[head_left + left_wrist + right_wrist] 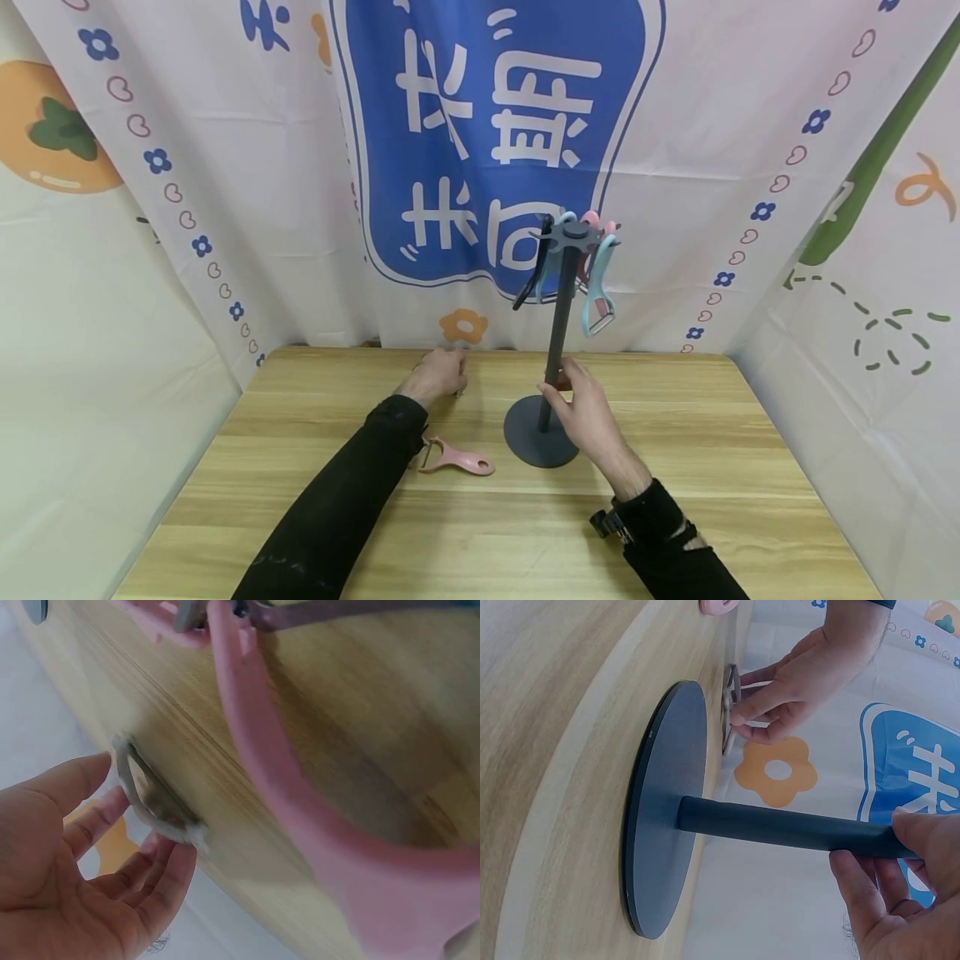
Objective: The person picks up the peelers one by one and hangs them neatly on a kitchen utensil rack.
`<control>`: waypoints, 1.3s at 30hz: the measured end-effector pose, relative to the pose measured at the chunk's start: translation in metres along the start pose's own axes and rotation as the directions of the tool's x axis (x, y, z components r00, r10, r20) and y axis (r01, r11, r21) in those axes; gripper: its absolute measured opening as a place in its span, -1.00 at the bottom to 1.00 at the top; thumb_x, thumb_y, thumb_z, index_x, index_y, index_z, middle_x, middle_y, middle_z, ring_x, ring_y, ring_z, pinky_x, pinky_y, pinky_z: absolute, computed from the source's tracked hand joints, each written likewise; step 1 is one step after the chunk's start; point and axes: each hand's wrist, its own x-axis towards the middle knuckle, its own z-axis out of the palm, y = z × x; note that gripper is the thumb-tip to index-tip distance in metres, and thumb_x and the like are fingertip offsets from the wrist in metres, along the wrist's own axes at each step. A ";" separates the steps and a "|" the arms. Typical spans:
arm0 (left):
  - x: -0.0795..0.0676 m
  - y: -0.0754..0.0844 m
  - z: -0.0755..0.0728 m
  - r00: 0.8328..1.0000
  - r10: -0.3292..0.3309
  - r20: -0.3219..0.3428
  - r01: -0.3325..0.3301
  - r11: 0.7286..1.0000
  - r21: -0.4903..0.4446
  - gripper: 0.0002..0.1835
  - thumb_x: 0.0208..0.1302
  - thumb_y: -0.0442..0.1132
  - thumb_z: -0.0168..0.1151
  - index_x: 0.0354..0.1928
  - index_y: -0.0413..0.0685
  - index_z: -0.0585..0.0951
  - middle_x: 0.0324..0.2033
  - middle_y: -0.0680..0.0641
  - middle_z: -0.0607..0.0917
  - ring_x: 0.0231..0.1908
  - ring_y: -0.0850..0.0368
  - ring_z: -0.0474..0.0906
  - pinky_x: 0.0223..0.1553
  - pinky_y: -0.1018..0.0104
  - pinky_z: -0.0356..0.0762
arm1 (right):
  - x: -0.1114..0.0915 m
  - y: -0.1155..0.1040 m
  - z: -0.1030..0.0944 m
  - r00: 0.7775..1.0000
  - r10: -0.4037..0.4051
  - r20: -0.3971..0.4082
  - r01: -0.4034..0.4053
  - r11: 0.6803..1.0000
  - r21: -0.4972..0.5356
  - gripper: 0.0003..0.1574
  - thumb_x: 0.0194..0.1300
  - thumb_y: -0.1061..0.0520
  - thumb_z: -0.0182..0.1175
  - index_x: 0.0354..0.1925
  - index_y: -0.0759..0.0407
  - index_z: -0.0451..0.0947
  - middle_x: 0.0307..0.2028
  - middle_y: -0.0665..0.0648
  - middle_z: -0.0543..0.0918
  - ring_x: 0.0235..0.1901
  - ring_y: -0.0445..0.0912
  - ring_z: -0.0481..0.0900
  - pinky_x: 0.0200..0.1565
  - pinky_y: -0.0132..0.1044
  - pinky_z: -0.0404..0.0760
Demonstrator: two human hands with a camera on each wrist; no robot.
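Note:
My left hand reaches to the back edge of the table. In the left wrist view, its thumb and fingers hold a light grey peeler by the rim of its head, close to the wood. My right hand grips the upright pole of a dark grey stand, low down above its round base. From the stand's top hang several peelers: a black one, a light blue one and pink ones partly hidden. A pink peeler lies on the table beside my left forearm.
The wooden table ends at a hanging white cloth with a blue printed panel. White cloth walls stand at both sides. The stand rises tall at the centre right, its peelers spread around the top.

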 end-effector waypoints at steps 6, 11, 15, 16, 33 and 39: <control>-0.010 0.006 -0.006 0.999 0.020 -0.033 -0.018 0.998 0.058 -0.77 0.54 -0.13 0.53 -0.21 0.21 0.60 -0.31 0.08 0.67 -0.26 0.09 0.64 -0.12 0.05 0.71 | 0.000 0.000 0.000 1.000 0.000 0.001 0.000 1.000 -0.003 -0.67 0.75 0.11 0.41 0.30 0.20 0.66 0.19 0.33 0.78 0.20 0.24 0.87 0.15 0.17 0.97; -0.011 0.004 -0.006 0.998 0.056 -0.037 -0.055 0.998 0.036 -0.82 0.56 -0.14 0.54 -0.14 0.14 0.65 -0.21 0.01 0.73 -0.14 0.01 0.69 -0.06 0.01 0.77 | 0.000 0.000 0.000 1.000 0.001 0.003 -0.001 1.000 0.000 -0.67 0.75 0.11 0.41 0.31 0.19 0.66 0.20 0.33 0.78 0.20 0.23 0.86 0.16 0.17 0.96; -0.043 0.033 -0.038 1.000 0.018 -0.008 -0.018 1.000 -0.015 -0.70 0.57 -0.25 0.49 0.22 -0.07 0.69 0.01 -0.20 0.82 0.02 -0.14 0.77 0.15 -0.10 0.85 | 0.000 -0.001 0.000 1.000 0.002 0.002 -0.002 1.000 -0.002 -0.67 0.75 0.11 0.41 0.31 0.19 0.66 0.20 0.33 0.78 0.20 0.24 0.86 0.16 0.18 0.96; -0.052 0.040 -0.045 1.000 0.014 -0.013 -0.014 1.000 -0.014 -0.60 0.53 -0.31 0.47 0.32 -0.14 0.65 0.04 -0.28 0.82 0.01 -0.18 0.78 0.15 -0.12 0.85 | 0.000 -0.001 0.000 1.000 0.003 0.002 -0.003 1.000 -0.003 -0.67 0.75 0.11 0.41 0.31 0.20 0.65 0.20 0.33 0.78 0.20 0.24 0.86 0.17 0.19 0.96; -0.034 0.030 -0.035 0.997 -0.049 0.056 0.045 0.997 0.068 -0.84 0.52 -0.35 0.47 0.04 -0.23 0.77 -0.04 -0.18 0.81 -0.16 -0.11 0.67 -0.17 0.01 0.73 | -0.001 0.000 -0.001 1.000 0.003 0.001 -0.003 1.000 -0.021 -0.67 0.75 0.11 0.40 0.31 0.19 0.64 0.18 0.33 0.76 0.23 0.27 0.85 0.16 0.21 0.96; -0.057 0.048 -0.056 0.997 -0.057 0.050 0.057 0.998 0.019 -0.96 0.54 -0.41 0.43 -0.07 -0.25 0.75 -0.14 -0.16 0.78 -0.21 -0.08 0.65 -0.15 0.08 0.71 | -0.001 0.000 -0.001 1.000 0.003 0.001 -0.003 1.000 -0.022 -0.68 0.75 0.11 0.40 0.31 0.17 0.64 0.19 0.33 0.76 0.25 0.26 0.85 0.17 0.21 0.96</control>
